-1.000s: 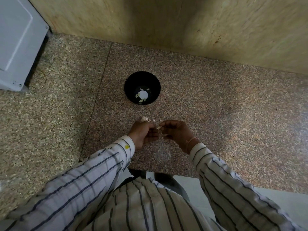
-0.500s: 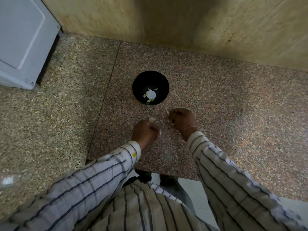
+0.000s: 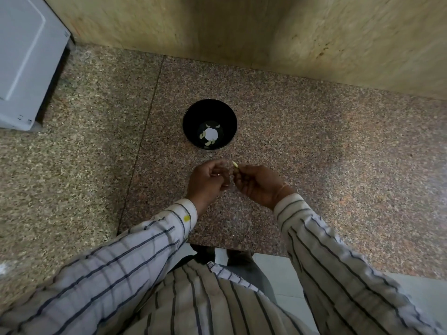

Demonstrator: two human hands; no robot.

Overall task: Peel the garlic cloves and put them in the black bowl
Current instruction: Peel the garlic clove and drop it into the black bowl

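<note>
The black bowl (image 3: 210, 110) stands on the speckled stone counter, with several pale peeled cloves lying around a white spot at its bottom. Just below it my two hands meet over the counter. My right hand (image 3: 258, 186) pinches a small pale garlic clove (image 3: 235, 164) at its fingertips, the clove's tip pointing up toward the bowl. My left hand (image 3: 208, 181) is curled beside it, fingers bent inward close to the clove; what it holds is hidden, only a small glint shows between the fingers.
A grey-white appliance (image 3: 26, 61) stands at the far left against the beige wall (image 3: 242, 32). The counter's front edge (image 3: 242, 250) runs just below my wrists, with pale floor beyond it. A seam divides the counter left of the bowl.
My hands were apart on the counter half a second ago; now they have come together again and lifted slightly, the right one holding a clove up. The view shifted a little.
</note>
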